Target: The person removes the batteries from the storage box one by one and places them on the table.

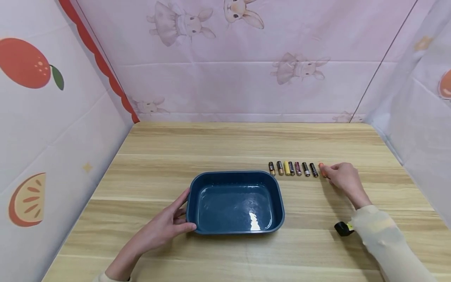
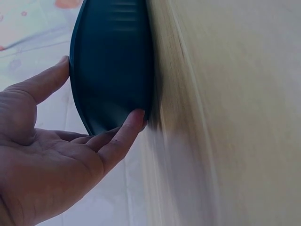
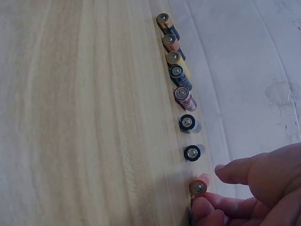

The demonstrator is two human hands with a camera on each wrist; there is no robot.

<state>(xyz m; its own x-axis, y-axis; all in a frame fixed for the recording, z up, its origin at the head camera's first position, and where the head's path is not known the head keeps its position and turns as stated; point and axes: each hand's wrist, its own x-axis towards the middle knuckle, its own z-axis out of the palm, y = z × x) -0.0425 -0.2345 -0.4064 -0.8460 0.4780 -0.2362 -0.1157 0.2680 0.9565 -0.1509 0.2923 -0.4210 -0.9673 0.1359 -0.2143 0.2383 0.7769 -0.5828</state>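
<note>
A dark blue rectangular basin (image 1: 235, 231) stands on the wooden table. My left hand (image 1: 168, 223) holds its left end. In the left wrist view the thumb (image 2: 51, 80) presses the basin's rim and the fingertips (image 2: 134, 120) reach its lower edge. My right hand (image 1: 343, 178) is at the orange battery (image 1: 321, 169), the rightmost of a row. In the right wrist view its curled fingers (image 3: 209, 209) touch that battery's side, with the thumb near the far end. Beside it lie several more batteries, including a black battery (image 1: 313, 170) and a yellow battery (image 1: 287, 168).
A small black object with a yellow-green part (image 1: 343, 228) lies partly behind the right sleeve (image 1: 382, 231). The basin's right wall stands just in front of the row's left end. Patterned cloth walls (image 1: 229, 90) border the table (image 1: 158, 145) at the back and both sides.
</note>
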